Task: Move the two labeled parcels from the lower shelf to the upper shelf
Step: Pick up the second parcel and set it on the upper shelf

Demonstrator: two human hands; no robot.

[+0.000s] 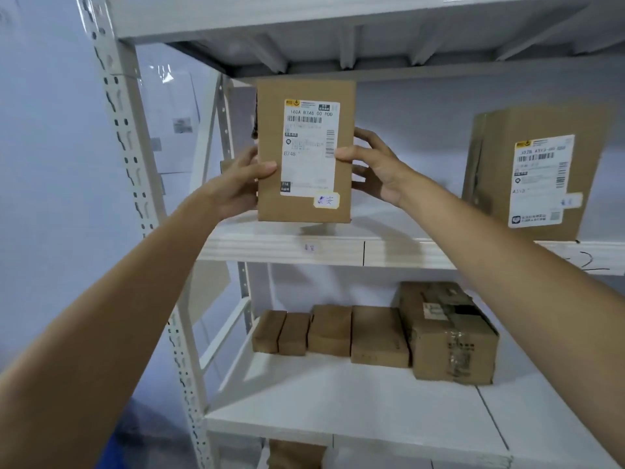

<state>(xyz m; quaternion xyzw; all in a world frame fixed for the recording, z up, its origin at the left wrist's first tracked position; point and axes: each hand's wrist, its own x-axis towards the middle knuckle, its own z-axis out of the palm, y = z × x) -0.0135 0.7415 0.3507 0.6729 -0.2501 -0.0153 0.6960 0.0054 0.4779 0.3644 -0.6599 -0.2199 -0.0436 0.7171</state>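
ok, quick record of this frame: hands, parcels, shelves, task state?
left hand: grips left edge of held parcel
right hand: grips its right edge
held parcel: upright, label facing camera, bottom edge at upper shelf; contact unclear
second parcel: labeled, standing on upper shelf, right side
lower shelf: row of brown boxes at the back
task state: one parcel up, the other being placed, not released

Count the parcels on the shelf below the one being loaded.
5, in a row at the back of the lower shelf: small parcels, a mid one, a wider one and the biggest. More could sit behind them.
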